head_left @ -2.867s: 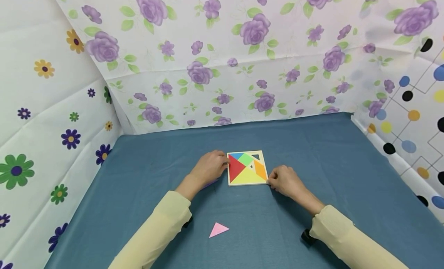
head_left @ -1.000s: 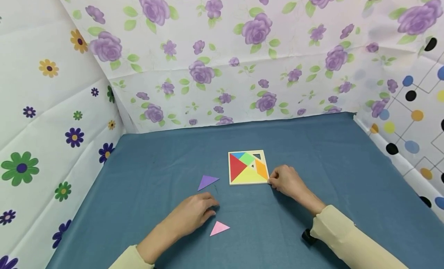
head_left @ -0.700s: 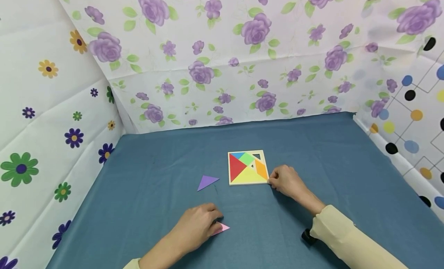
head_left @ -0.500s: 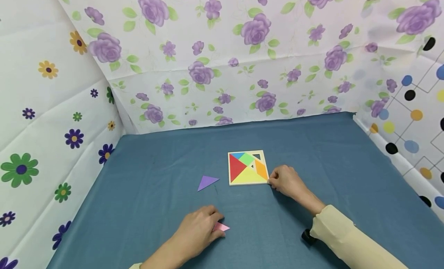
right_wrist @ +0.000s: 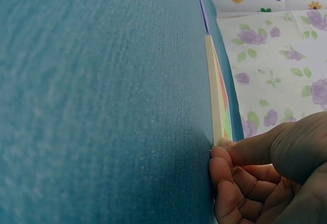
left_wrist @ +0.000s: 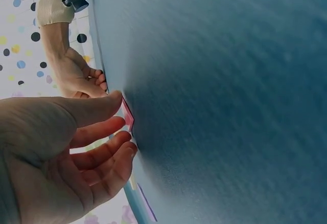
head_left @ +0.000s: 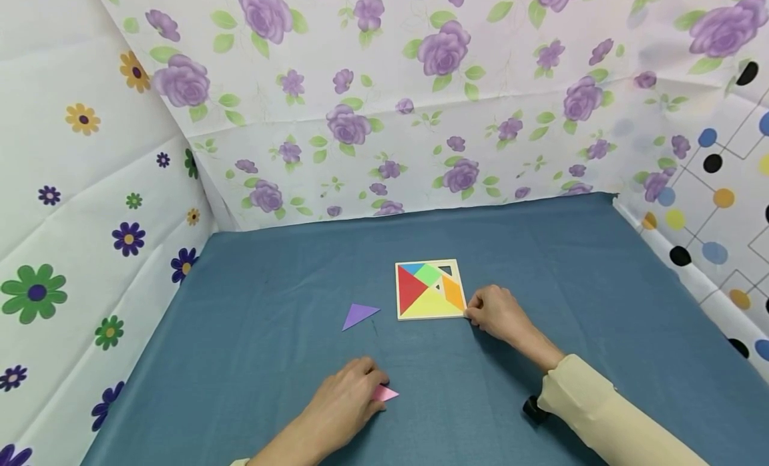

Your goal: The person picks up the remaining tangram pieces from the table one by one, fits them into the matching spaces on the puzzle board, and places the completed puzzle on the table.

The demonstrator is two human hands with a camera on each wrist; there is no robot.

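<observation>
My left hand (head_left: 344,402) is low in the head view, its thumb and fingers closing on the edges of a pink triangular tangram piece (head_left: 386,393). Part of that piece is hidden under the hand; the left wrist view shows its pink edge (left_wrist: 127,112) between thumb and fingertips, at the cloth. A square wooden tangram tray (head_left: 398,289) lies farther off, holding red, yellow, blue, green and orange pieces, with dark triangular gaps at its upper right and near its middle. My right hand (head_left: 498,312) pinches the tray's near right corner between thumb and index finger.
A purple triangular tangram piece (head_left: 358,315) lies flat on the blue cloth (head_left: 270,306), left of the tray. Flowered sheeting (head_left: 396,105) rises behind and at the left, and dotted sheeting (head_left: 715,232) stands at the right.
My left hand has left the tray's left edge, come back past the purple piece, and taken the pink piece between its fingers. The right hand stays at the tray's corner.
</observation>
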